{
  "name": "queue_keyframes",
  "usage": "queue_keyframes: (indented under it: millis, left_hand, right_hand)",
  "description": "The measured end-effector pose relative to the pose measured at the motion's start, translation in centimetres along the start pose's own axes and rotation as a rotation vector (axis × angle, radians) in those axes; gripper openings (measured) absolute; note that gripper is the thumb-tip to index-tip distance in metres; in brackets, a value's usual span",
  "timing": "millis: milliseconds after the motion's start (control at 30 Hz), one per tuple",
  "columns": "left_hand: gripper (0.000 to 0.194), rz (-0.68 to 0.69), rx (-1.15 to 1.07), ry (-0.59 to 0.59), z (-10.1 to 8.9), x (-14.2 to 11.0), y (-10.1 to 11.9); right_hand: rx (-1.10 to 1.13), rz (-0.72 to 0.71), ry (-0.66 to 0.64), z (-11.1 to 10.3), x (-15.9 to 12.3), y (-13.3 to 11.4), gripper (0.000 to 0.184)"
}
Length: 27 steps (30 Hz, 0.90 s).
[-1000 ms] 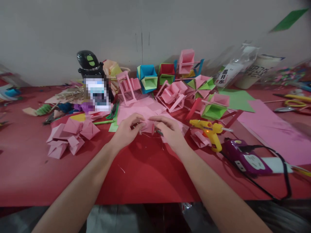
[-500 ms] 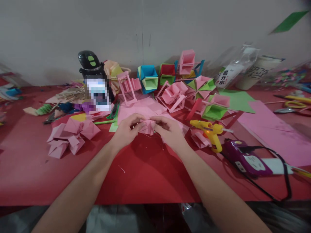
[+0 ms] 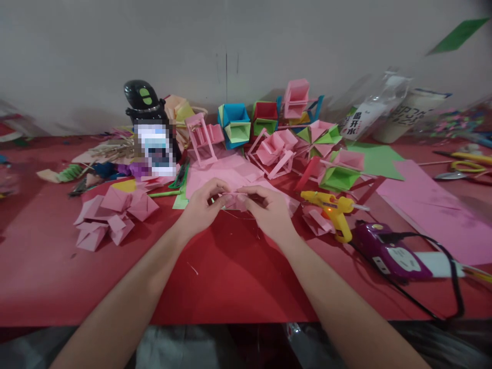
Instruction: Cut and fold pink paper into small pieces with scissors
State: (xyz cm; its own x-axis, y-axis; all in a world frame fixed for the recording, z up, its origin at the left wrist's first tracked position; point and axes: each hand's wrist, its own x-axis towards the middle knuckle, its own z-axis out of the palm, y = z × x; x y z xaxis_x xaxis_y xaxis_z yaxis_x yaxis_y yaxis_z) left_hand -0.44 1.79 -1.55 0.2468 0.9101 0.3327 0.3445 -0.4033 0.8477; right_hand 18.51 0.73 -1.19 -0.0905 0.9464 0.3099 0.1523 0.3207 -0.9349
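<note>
Between my fingertips is a small folded pink paper piece (image 3: 235, 201), held just above the red table (image 3: 234, 266). My left hand (image 3: 205, 204) pinches its left side and my right hand (image 3: 266, 206) pinches its right side; the fingers hide much of the fold. Behind my hands lie pink paper sheets (image 3: 226, 169). To the left sits a pile of folded pink paper pieces (image 3: 115, 215). Right of my right hand, a yellow glue gun (image 3: 331, 207) with an orange light rests by another folded pink piece (image 3: 315, 221).
Paper models, including a blue and green box (image 3: 235, 125) and a pink frame (image 3: 202, 138), line the back. A black phone stand (image 3: 144, 100) holds a lit phone (image 3: 156, 148). A purple power strip (image 3: 395, 251) with a black cable lies right, with scissors (image 3: 457, 171) beyond.
The pink paper piece has tipped slightly between my fingers, so less of its front shows. Both hands stay in nearly the same place.
</note>
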Motion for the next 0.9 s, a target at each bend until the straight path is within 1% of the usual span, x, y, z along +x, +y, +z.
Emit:
queue_keyframes:
  millis: [100,233,333,400,567,700,900]
  left_hand:
    - [0.012,0.010,-0.021,0.037,0.1,0.1,0.1]
    - [0.009,0.027,0.009,0.116,0.2,0.1,0.6]
    - [0.012,0.017,-0.021,0.181,0.1,0.2,0.9]
    - [0.014,0.016,-0.045,0.203,0.1,0.2,0.9]
    - [0.014,0.024,-0.042,0.195,-0.1,0.4,0.8]
    - [0.014,0.029,-0.052,0.198,-0.2,0.4,0.8]
    - [0.011,-0.003,-0.010,0.189,-0.4,0.3,1.0]
  right_hand:
    - [0.020,0.014,-0.007,0.1,0.0,0.0,0.014]
    - [0.049,0.024,-0.010,0.1,-0.1,0.0,0.017]
    - [0.027,0.017,0.016,0.1,-0.2,-0.2,0.016]
    - [-0.003,0.000,0.030,0.0,-0.2,-0.2,0.015]
    - [-0.046,-0.054,0.041,0.0,-0.2,-0.1,0.015]
    - [-0.046,-0.064,0.049,0.0,-0.3,-0.1,0.015]
    - [-0.013,-0.083,0.012,-0.1,-0.3,-0.5,0.015]
